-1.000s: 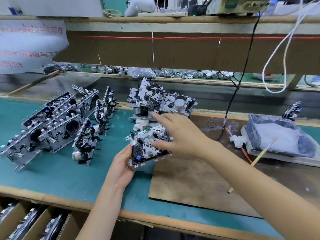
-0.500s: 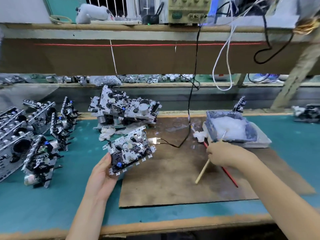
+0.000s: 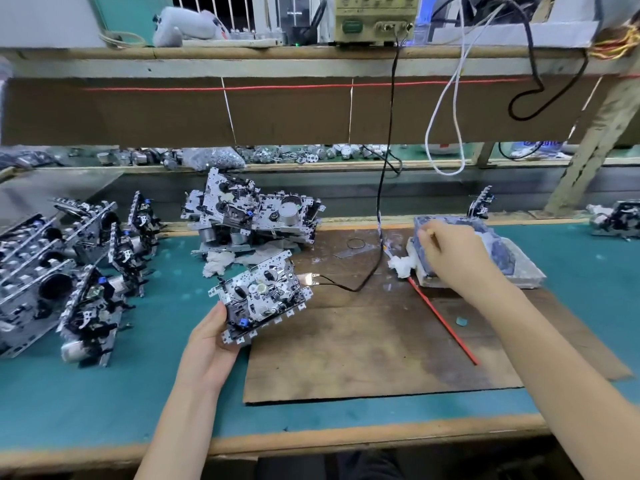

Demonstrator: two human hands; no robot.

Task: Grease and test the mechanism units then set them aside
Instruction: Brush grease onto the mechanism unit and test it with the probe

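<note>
Head view: the camera looks down on a teal-covered counter (image 3: 104, 393) on which lies a worn brown board (image 3: 381, 348).
Held unit: the left hand (image 3: 207, 344) holds a silver and black metal mechanism unit (image 3: 263, 294) by its lower left corner. The unit is tilted, face up, just over the left edge of the board.
Left grip: the thumb lies along the unit's left edge. The fingers go under it and are hidden.
Right grip: the right hand (image 3: 457, 254) pinches a thin pale stick (image 3: 431, 239) between curled fingers.
Grease: a grey-blue tray of white grease (image 3: 519, 268) stands at the far right corner of the board. The right hand is over it and hides its middle part.
Beside the tray: a white tissue wad (image 3: 400, 264) touches its front left corner.
In the way: a black cable (image 3: 384, 188) hangs from a beige test instrument (image 3: 374, 19) on the upper shelf and crosses the board between unit and tray. It ends at a shiny metal clip (image 3: 308, 279) just beside the unit's right corner.
On the board: a thin red rod (image 3: 443, 320) lies slanting, from the tray's front towards the near edge. A small black rubber ring (image 3: 355, 243) lies near the far edge.
Behind the unit: a pile of similar units (image 3: 252, 213), with a crumpled white cloth (image 3: 218, 263) in front of it.
Left side: rows of units standing on edge (image 3: 69, 271), well apart from the board.
Far right: one more unit (image 3: 616, 220) near the counter's back edge.
</note>
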